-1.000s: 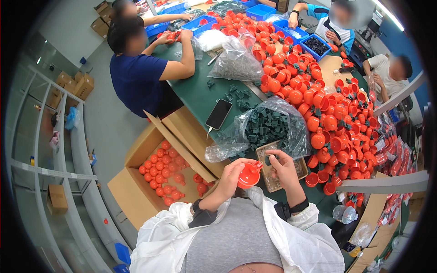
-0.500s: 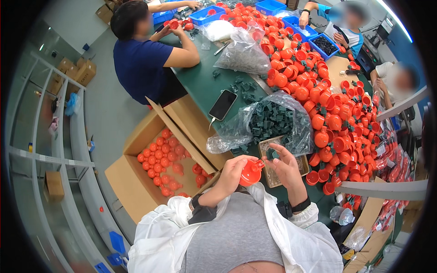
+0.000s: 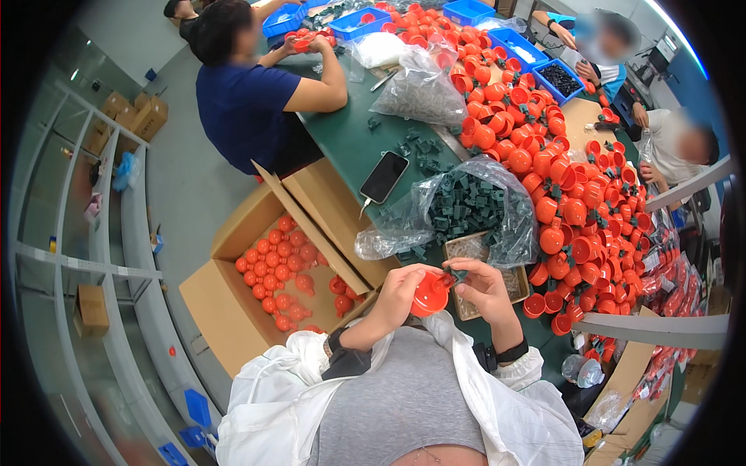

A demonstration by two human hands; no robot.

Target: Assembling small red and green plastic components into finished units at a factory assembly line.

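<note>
My left hand (image 3: 398,298) is closed around a small orange-red plastic cup (image 3: 430,296), its shiny hollow facing up toward me. The thumb and fingers of my right hand (image 3: 487,292) pinch a small dark green plastic clip (image 3: 457,275). That clip meets the short neck at the cup's upper right; whether it is seated there, I cannot tell. Just beyond my hands, an open clear bag (image 3: 519,208) spills over with green clips (image 3: 466,203). Partly behind my right hand stands a shallow tray (image 3: 468,310) with small clear pieces.
A heap of red cups (image 3: 556,210) covers the right of the green table (image 3: 342,116). An open carton (image 3: 225,233) of cups stands at my left. A phone (image 3: 385,177) on a cable lies near the bag. Co-workers (image 3: 249,101) sit around the table; a curved pale bar (image 3: 660,325) is at right.
My right hand has moved left, bringing the green clip from beside the cup to its neck. My left hand keeps its hold. Co-workers' hands have shifted.
</note>
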